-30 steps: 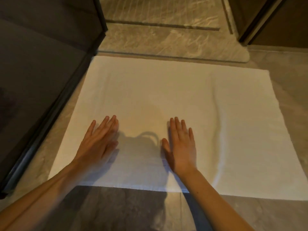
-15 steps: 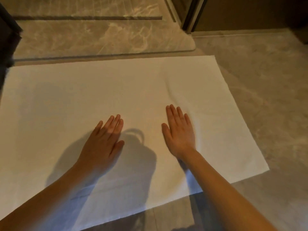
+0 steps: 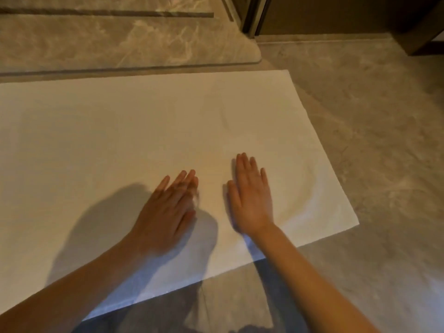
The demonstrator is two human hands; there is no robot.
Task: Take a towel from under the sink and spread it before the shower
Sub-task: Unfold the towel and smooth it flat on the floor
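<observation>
A white towel (image 3: 120, 131) lies spread flat on the marble floor, its far edge along the raised shower threshold (image 3: 129, 44). My left hand (image 3: 165, 210) rests palm down on the towel near its front edge, fingers straight and close together. My right hand (image 3: 252, 195) lies flat on the towel a little to the right, fingers straight. A faint curved crease runs through the towel to the right of my right hand. The towel's left part runs out of the frame.
Grey marble floor (image 3: 372, 164) stretches to the right and in front of the towel. A dark door frame (image 3: 252, 18) stands at the back, with dark cabinetry (image 3: 422, 27) at the back right corner.
The view has swung to the right, so the dark glass panel on the left has left the frame. Both hands stay flat on the towel and have slid slightly rightward over it.
</observation>
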